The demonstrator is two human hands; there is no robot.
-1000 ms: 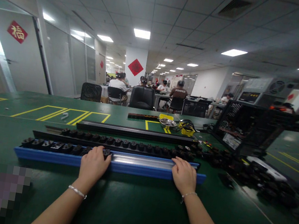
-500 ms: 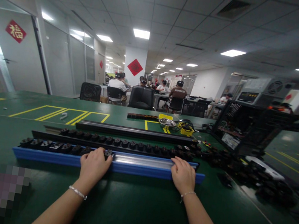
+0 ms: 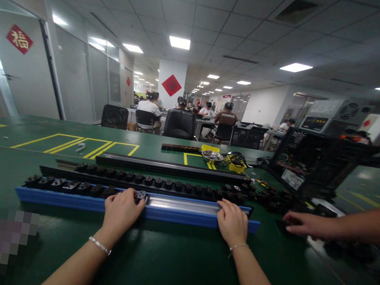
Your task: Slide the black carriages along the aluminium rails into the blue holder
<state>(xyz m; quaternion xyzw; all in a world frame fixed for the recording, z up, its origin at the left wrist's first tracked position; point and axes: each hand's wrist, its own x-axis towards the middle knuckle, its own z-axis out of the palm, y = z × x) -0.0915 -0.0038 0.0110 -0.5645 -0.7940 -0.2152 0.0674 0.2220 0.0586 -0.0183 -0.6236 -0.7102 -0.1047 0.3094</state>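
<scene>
Bench (image 3: pixel 168 270) before us bears a blue rail (image 3: pixel 177 216) short of its far edge, black sockets (image 3: pixel 84 187) lining the rail's left half. Our right hand (image 3: pixel 234 223) clasps its right end; our left hand (image 3: pixel 122 211) curls fingers over sockets, how tightly we cannot tell.

福, gold on red diamond sign (image 3: pixel 19 39), L door (image 3: pixel 28 76) | "PUMPKIN", bk of brn shirt (image 3: pixel 226 119) | pillar (image 3: pixel 172 68) sign (image 3: pixel 171 85): char unclear

Covered and cropped
The left grip (image 3: pixel 122 211) hides some blue rail (image 3: pixel 181 217); the right edge cuts a co-worker's arm (image 3: pixel 373 225).
</scene>
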